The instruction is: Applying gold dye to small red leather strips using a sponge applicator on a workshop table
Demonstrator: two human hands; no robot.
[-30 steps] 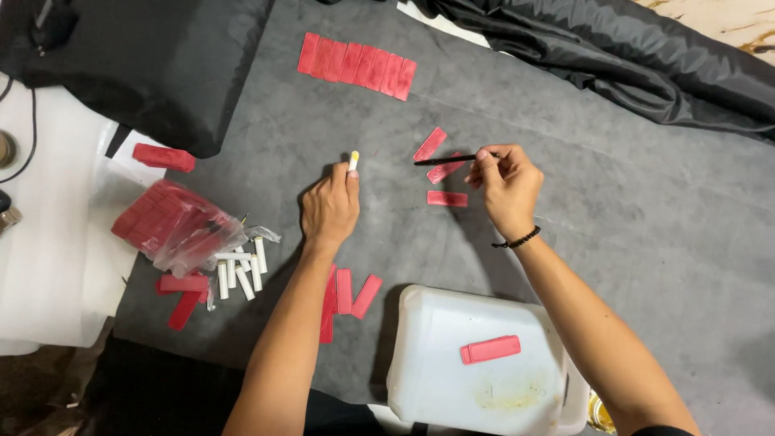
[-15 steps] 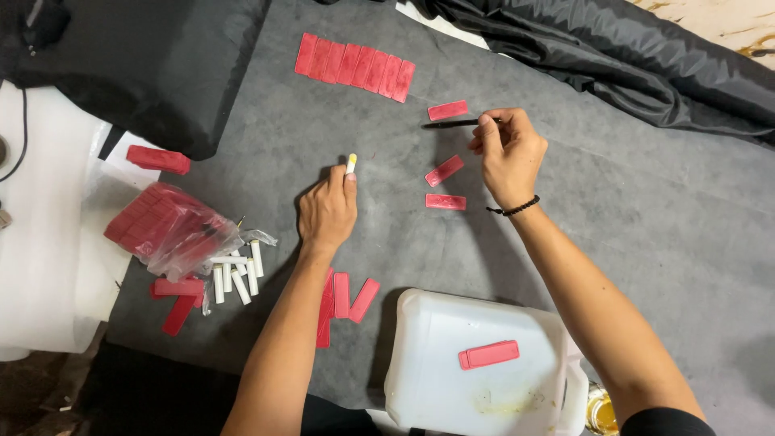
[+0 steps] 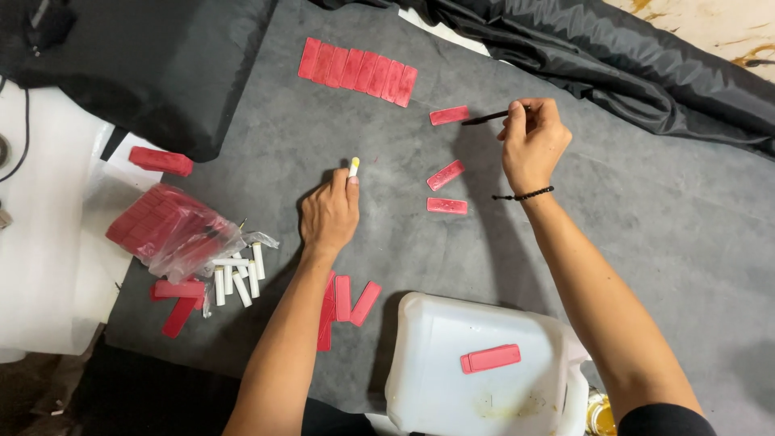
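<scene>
left to right: bag of red strips (image 3: 165,230) and loose white sticks (image 3: 234,278) at 9 o'clock of the left hand (image 3: 329,216). left hand closed on a small white stick (image 3: 353,167), tip up, resting on the grey worktop (image 3: 646,242). 3 loose red strips (image 3: 446,174) between the hands. right hand (image 3: 533,144) pinches a thin black tool (image 3: 487,118), tip touching the red strip (image 3: 449,115) at its 10 o'clock. advice: keep the tool low and flat, press lightly, steady the wrist on the worktop.
</scene>
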